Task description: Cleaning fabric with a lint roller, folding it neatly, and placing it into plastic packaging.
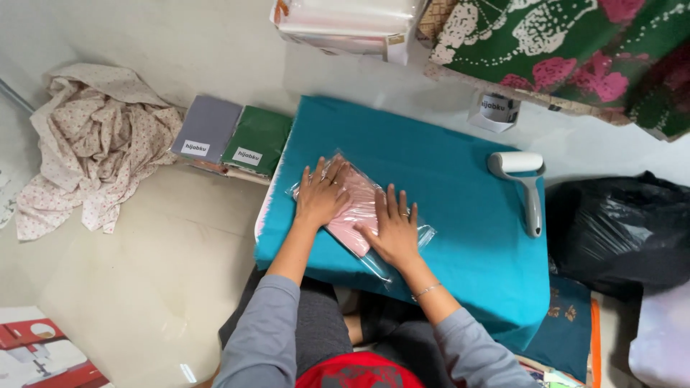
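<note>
A folded pink cloth in a clear plastic bag (357,210) lies flat on a low table covered in teal fabric (460,208), toward the table's near left part and turned at a slant to its edges. Both hands press down on it with flat palms and spread fingers. The left hand (320,194) covers the far left end of the bag; the right hand (392,228) rests on its near right part, a thin bracelet at the wrist. Neither grip is clenched: the fingers lie released and open on the plastic, grasping nothing.

To the right on the same table, well apart from the hands, lies a lint roller (523,179) with a white roll and a grey handle. Just left of the table, on the pale floor, lie a flat grey packet (207,129) and a green packet (256,141), side by side, each with a small white label. Farther left sits a crumpled heap of cream dotted cloth (93,154). A black plastic bag (622,233) bulges at the right, and green cloth with pink flowers (575,50) hangs at the top right.
</note>
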